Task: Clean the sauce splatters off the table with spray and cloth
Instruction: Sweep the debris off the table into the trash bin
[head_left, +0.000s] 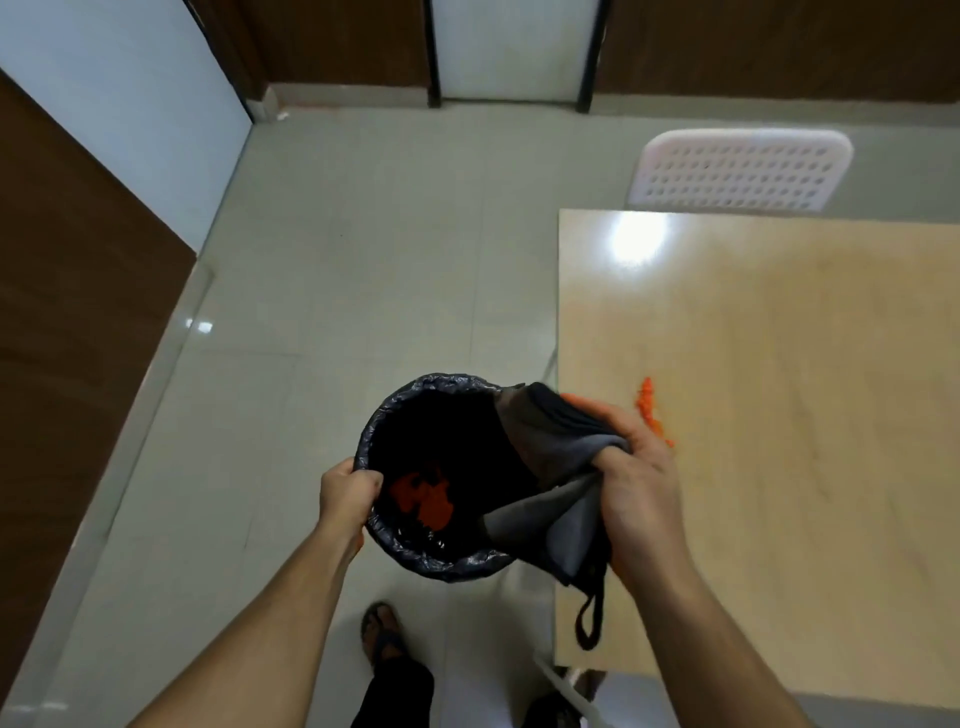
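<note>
**Cloth held over the bin at the table's edge**

A sandalled foot (382, 631) stands on the floor nearest. Above it, the left hand (347, 493) grips the rim of a bin (395, 410) lined with a black bag, orange sauce inside. The right hand (636, 467) pinches a bunched grey cloth (550, 512) at the table (779, 364) edge. Orange sauce (648, 402) lies just beyond it. A white chair (737, 169) stands farthest.

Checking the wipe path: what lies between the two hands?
Head view: the black-lined bin's open mouth, orange sauce inside, between left hand and right hand.
</note>
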